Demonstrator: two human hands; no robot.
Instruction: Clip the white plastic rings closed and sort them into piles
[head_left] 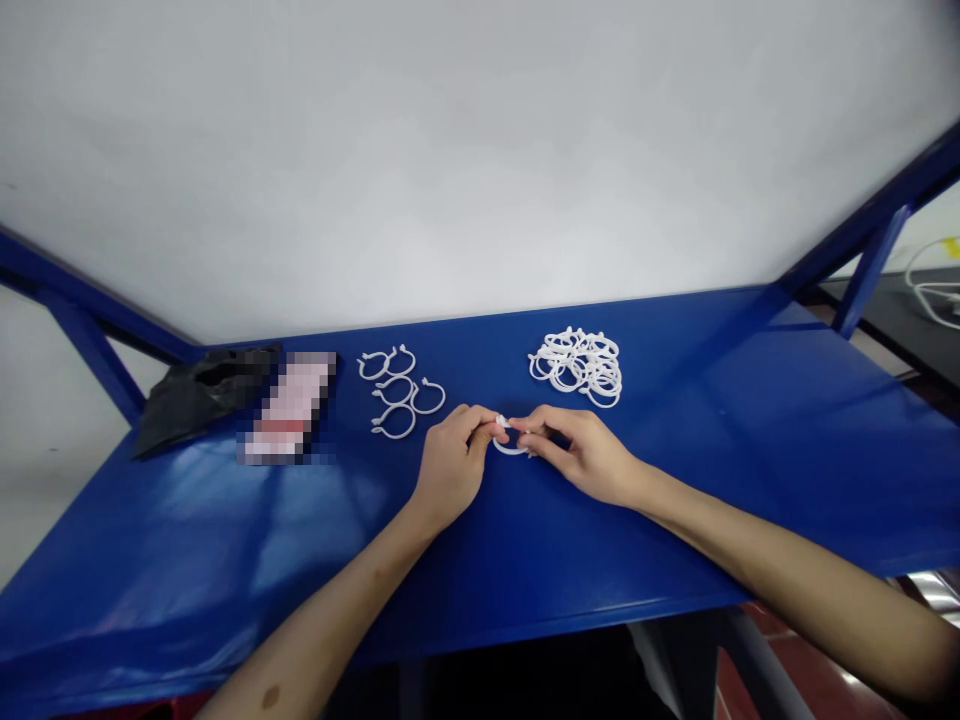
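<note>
Between both hands is a white plastic curtain ring, held just above the blue table near its middle. My left hand pinches the ring's left side near its small clasp. My right hand grips the ring's right side with thumb and fingers; the fingertips partly cover it. To the left of my left hand lie several curtain rings that look opened. Beyond my right hand sits a heap of white curtain rings, overlapping one another.
The blue table backs onto a white wall. At the left lie a black plastic bag and a pixelated pinkish item. Blue frame bars rise at both sides. A white cable rests on a dark surface at far right.
</note>
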